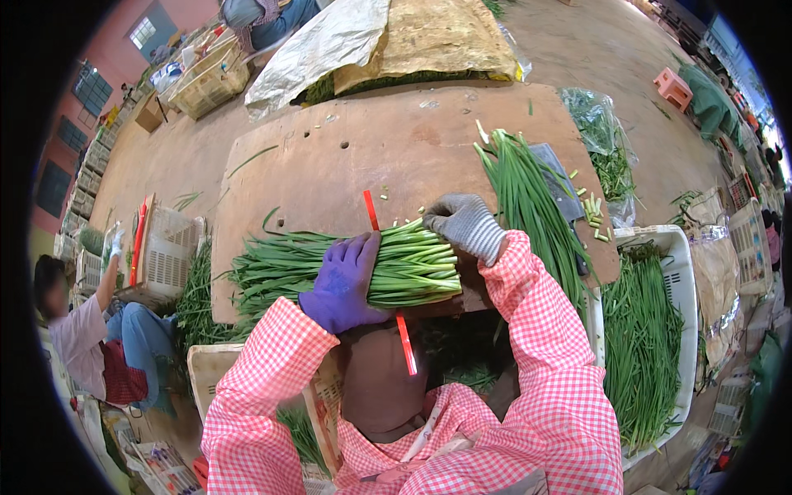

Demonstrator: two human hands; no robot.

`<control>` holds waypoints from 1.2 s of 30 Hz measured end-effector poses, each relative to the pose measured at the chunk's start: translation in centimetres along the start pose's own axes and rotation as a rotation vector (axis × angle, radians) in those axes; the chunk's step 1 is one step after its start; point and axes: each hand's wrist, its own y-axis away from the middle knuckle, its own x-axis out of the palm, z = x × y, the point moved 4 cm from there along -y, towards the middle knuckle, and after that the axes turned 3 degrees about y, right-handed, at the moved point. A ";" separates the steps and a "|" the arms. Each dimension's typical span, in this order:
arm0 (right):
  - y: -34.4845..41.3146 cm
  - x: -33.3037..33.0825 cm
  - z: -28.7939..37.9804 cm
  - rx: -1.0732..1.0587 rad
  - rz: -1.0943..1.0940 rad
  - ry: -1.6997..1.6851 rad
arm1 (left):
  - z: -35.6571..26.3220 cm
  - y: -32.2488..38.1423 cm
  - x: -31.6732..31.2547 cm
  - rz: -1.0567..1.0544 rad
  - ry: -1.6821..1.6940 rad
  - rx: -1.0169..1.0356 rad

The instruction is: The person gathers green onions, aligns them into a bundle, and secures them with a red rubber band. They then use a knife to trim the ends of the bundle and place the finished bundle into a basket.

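A bundle of garlic chives [414,266] lies crosswise on the near edge of a worn wooden board [297,173], pale cut ends to the right. My left hand [343,281], in a purple glove, grips the bundle around its middle from above. A red strip [371,210] runs beneath the bundle; its other end hangs over the board's near edge. My right hand [467,226], in a grey knit glove, has curled fingers at the upper cut ends; whether they pinch a stalk is hidden. To its right, loose chives [526,179] partly cover a cleaver [550,164].
Stalk trimmings [593,213] are scattered beside the cleaver. A white crate [687,322] of chives stands at the right, below the board. Sacking [433,37] covers greens beyond the far edge. At left, a seated person [80,340] works beside a crate [170,247].
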 end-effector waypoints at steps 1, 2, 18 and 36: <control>0.4 0.0 0.0 0.026 -0.036 -0.059 | 0.1 0.0 0.1 0.000 0.001 -0.005; 0.6 0.3 -0.3 0.102 -0.049 -0.096 | 0.3 0.1 0.4 -0.004 -0.012 0.001; 12.1 -7.0 -0.8 0.211 -0.127 -0.197 | 0.6 0.5 0.3 0.036 -0.065 -0.043; 13.8 2.4 0.1 0.129 0.109 0.526 | 1.0 -0.6 -0.9 0.197 0.034 -0.135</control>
